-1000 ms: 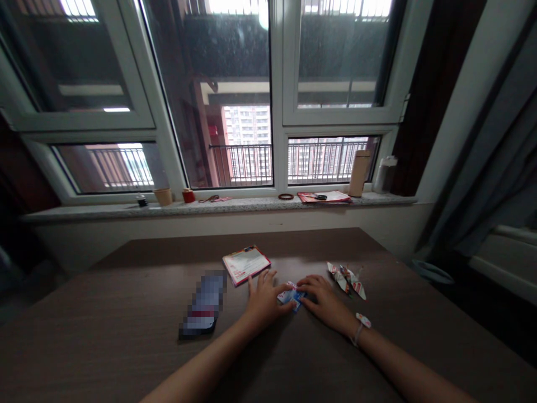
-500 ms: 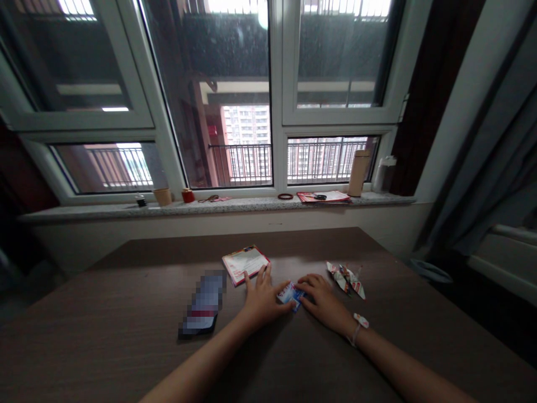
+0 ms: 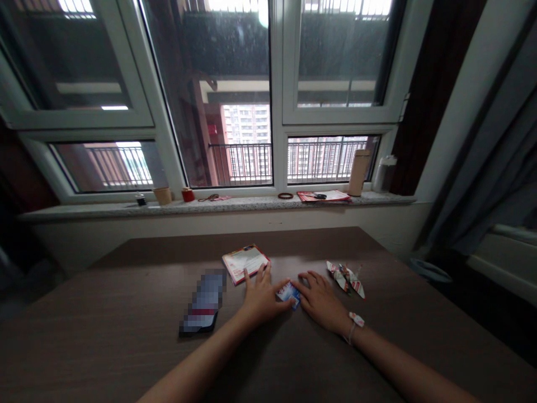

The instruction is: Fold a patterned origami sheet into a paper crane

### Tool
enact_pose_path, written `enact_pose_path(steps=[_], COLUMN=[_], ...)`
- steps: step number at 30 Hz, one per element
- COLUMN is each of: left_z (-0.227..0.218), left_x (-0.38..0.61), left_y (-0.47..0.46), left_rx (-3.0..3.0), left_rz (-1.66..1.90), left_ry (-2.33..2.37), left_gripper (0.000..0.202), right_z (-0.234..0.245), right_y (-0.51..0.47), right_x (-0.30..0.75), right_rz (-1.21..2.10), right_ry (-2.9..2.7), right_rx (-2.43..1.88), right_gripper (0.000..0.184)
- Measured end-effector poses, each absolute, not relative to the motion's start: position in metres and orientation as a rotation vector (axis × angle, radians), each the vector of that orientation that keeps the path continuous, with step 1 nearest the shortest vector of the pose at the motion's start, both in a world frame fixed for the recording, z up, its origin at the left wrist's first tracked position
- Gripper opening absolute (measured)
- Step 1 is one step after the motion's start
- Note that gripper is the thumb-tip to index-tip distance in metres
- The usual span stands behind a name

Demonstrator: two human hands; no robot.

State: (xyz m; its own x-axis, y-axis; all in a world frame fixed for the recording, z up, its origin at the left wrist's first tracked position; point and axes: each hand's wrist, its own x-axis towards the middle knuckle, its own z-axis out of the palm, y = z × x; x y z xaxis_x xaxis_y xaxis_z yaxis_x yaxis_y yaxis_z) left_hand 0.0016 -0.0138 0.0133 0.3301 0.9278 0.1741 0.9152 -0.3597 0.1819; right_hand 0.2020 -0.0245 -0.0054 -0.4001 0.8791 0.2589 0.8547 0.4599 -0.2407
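Blue-and-white paper piece (image 3: 287, 292) is flat on the brown tabletop (image 3: 104, 313), tucked between both hands and well in from the table's far edge and its right slanting edge. Left hand (image 3: 262, 296) has its thumb and index finger apart on the paper, other fingers fanned wide; can't tell if that's a pinch or just pressing. Right hand (image 3: 321, 299) sits loosely curved at the paper's right side, and I can't tell if it's gripping any of it. Most of the room is toward the person, where tabletop runs between the two forearms. Left side's tighter: the white, red-edged card stack (image 3: 245, 261) comes right up to the left fingertips, and a pixelated, phone-like slab (image 3: 205, 305) lies just beside it, left of that forearm. Over on the right, some folded striped paper (image 3: 346, 277) is near the right hand's knuckles. Beyond the far edge, well apart from the hands, the windowsill (image 3: 243, 207) carries a tan cup (image 3: 162, 195), a dark ring (image 3: 286, 196) and a tall tan bottle (image 3: 358, 173).
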Motion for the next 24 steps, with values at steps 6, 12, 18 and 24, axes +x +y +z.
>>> enact_pose_path(steps=[6, 12, 18, 24], left_z=[0.01, 0.007, 0.008, 0.01], left_x=[0.0, -0.002, -0.002, 0.0], left_y=[-0.014, -0.013, -0.014, -0.016], left_rx=[2.527, 2.547, 2.533, 2.511], left_rz=[0.411, 0.438, 0.419, 0.38], left_ry=[1.741, 1.742, 1.745, 1.758], left_gripper=[0.063, 0.063, 0.063, 0.063], right_z=[0.001, 0.009, 0.008, 0.007], right_y=[-0.027, -0.032, -0.033, -0.034], right_x=[0.202, 0.204, 0.208, 0.206], right_rz=[0.048, 0.001, -0.053, -0.072], right_ry=[-2.301, -2.231, -2.212, -2.202], right_rx=[-1.443, -1.449, -1.457, -1.485], right_gripper=[0.036, 0.022, 0.023, 0.023])
